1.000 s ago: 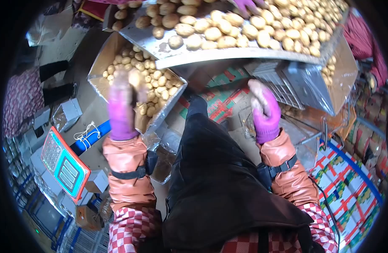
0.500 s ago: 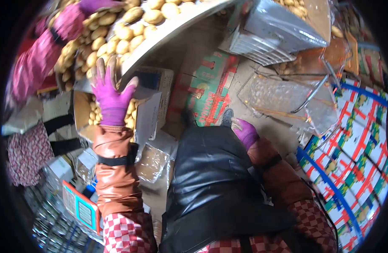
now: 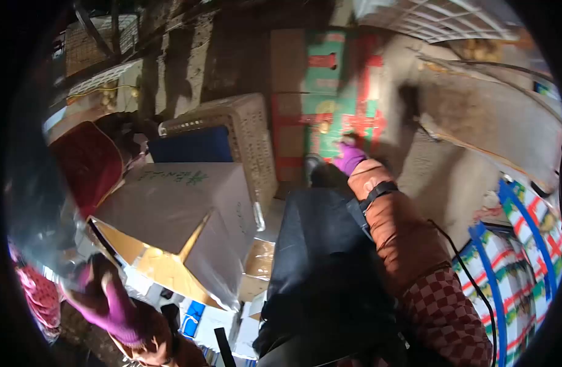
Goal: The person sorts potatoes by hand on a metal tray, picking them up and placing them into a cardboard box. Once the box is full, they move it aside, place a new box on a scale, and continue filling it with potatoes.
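My left hand (image 3: 113,306), in a purple glove with dark fingertips, is low on the left and blurred. Its visible fingers look spread apart, and I make out nothing held in them. Just above and to its right is a white cardboard box (image 3: 171,199) with green print, its flaps open and its inside brown. My right hand (image 3: 351,159), gloved the same way, hangs over flattened green and red cardboard (image 3: 326,107) on the floor. Its fingers are loosely bent and appear to hold nothing. My shoe (image 3: 315,168) shows beside it.
A beige plastic crate (image 3: 253,144) and a dark blue panel (image 3: 192,145) stand behind the box. Red material (image 3: 88,162) lies to the left. Another person's pink sleeve (image 3: 36,293) is at the far left. Printed cartons (image 3: 495,281) with blue straps fill the right, below a plastic-covered frame (image 3: 495,122).
The view has swung, and the potato heap at upper left has left it. My left hand is now lower and farther left. My right arm reaches farther forward over the floor cardboard.
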A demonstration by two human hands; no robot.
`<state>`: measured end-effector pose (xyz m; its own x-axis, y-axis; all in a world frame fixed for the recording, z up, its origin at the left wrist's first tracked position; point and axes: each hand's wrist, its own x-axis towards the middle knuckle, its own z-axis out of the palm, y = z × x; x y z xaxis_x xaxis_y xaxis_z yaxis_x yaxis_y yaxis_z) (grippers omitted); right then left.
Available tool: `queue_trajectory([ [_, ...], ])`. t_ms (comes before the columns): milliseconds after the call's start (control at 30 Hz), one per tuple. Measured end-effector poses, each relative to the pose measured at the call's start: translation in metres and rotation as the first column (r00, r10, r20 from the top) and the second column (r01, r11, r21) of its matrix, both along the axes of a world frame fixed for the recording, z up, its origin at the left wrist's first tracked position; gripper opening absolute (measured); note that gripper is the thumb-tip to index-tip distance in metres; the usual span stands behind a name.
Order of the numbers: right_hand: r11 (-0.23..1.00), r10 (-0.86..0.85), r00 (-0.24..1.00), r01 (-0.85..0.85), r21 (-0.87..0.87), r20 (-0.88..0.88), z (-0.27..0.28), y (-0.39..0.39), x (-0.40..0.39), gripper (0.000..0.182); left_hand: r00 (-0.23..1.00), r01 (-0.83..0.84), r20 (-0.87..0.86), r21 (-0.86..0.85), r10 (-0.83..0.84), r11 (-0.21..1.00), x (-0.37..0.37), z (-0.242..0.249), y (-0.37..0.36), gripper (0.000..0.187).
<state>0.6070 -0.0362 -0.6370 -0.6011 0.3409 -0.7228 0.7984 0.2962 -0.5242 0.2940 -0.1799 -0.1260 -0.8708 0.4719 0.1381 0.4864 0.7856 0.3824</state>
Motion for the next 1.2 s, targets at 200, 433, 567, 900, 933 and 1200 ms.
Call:
queue_trajectory([
  [200,0.995,0.088,0.988,-0.094,0.045,0.125,-0.110,-0.019,-0.051,0.072,0.967,0.083,-0.206,-0.294,-0.148,0.952,-0.017,-0.014,-0.009,0.053],
  [433,0.741,-0.538,0.825,0.560,-0.372,0.172,-0.202,-0.038,-0.063,0.047,0.990,-0.020,-0.144,-0.155,-0.002,0.988,-0.019,-0.041,0.001,0.056],
  [567,0.995,-0.071,0.982,0.057,0.080,0.177,-0.163,-0.021,-0.046,0.054,0.989,-0.099,-0.115,-0.039,0.094,0.994,-0.010,-0.030,-0.005,0.058],
  [900,0.435,-0.180,0.972,0.216,-0.874,0.151,0.217,0.075,-0.007,0.045,0.873,0.326,-0.254,-0.332,-0.417,0.885,-0.015,0.011,0.024,0.078],
  [933,0.501,-0.056,0.994,0.107,-0.859,0.092,0.282,0.084,-0.023,0.049,0.896,0.321,-0.232,-0.250,-0.379,0.913,-0.016,0.012,0.026,0.078],
  [1200,0.532,-0.203,0.794,-0.402,-0.746,-0.573,0.593,0.119,-0.181,0.052,0.997,-0.005,-0.077,0.004,0.005,1.000,0.049,0.016,0.027,0.084],
])
